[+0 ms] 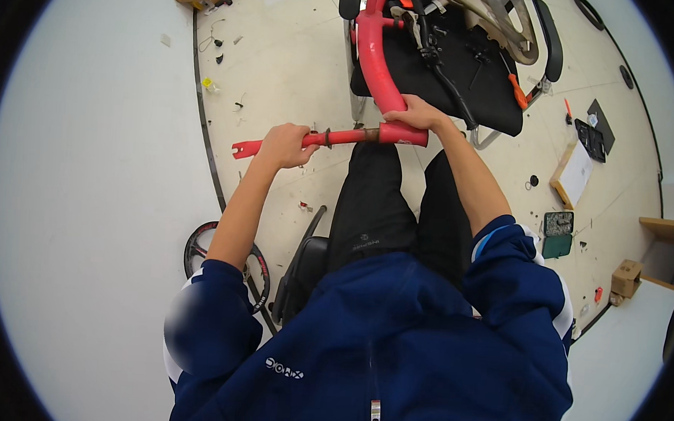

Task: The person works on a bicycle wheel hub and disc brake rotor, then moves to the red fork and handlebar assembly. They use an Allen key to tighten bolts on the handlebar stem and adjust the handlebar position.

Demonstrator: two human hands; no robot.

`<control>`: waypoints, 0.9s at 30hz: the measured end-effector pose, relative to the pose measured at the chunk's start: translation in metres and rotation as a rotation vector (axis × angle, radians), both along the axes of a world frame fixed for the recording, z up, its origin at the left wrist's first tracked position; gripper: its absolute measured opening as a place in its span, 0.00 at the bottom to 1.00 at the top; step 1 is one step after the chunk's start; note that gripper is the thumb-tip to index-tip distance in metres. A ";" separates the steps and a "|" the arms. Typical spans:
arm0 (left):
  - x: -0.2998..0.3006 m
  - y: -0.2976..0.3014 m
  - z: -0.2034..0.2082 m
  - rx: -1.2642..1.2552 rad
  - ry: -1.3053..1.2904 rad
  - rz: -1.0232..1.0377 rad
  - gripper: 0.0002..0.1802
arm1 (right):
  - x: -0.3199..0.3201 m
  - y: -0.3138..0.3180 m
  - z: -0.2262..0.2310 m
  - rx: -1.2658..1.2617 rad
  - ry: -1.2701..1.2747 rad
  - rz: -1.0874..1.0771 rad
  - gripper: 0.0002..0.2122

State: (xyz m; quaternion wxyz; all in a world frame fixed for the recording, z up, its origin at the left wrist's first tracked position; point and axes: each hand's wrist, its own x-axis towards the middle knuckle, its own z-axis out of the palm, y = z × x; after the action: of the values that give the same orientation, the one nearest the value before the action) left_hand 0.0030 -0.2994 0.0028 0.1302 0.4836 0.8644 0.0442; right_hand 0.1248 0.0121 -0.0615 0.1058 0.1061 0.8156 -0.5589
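Note:
My left hand (283, 145) is closed round a red bicycle fork (246, 149), whose slotted end sticks out to the left. From my fist the fork's tube runs right, past a dark ring, to the head tube (403, 134) of a red bike frame (371, 52). A short brownish stretch of tube shows just before the head tube; how deep it sits inside is hidden. My right hand (420, 113) grips the frame where its thick curved tube meets the head tube. Both parts are held over my knees, and the frame leans up toward a black chair (491, 104).
On the chair lie a black handlebar (438, 63) and an orange-handled screwdriver (518, 92). A spoked wheel (197, 256) is at my left. Small parts are scattered over the floor. At the right are a black tool case (591, 140), a green case (557, 246) and a cardboard box (625, 278).

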 end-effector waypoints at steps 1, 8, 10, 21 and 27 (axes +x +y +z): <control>0.000 0.007 -0.003 -0.001 0.005 -0.021 0.17 | -0.002 -0.001 0.004 0.034 -0.033 0.008 0.24; 0.001 0.045 -0.017 -0.020 -0.031 -0.095 0.16 | 0.000 0.002 -0.010 0.129 -0.048 -0.039 0.24; 0.001 0.044 -0.024 -0.004 -0.033 -0.102 0.16 | 0.000 0.005 -0.010 0.105 -0.059 0.011 0.25; -0.002 0.046 -0.040 0.015 -0.066 -0.140 0.18 | 0.004 0.001 -0.021 -0.025 0.007 -0.012 0.26; 0.013 0.060 -0.063 0.120 0.035 -0.198 0.19 | -0.001 -0.022 -0.027 -0.031 0.064 -0.106 0.27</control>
State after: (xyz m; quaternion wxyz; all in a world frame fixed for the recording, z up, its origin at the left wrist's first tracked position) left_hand 0.0157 -0.2390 -0.0601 0.0897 0.5743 0.8103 0.0741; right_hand 0.1240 -0.0101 -0.0889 0.0516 0.1295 0.8030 -0.5795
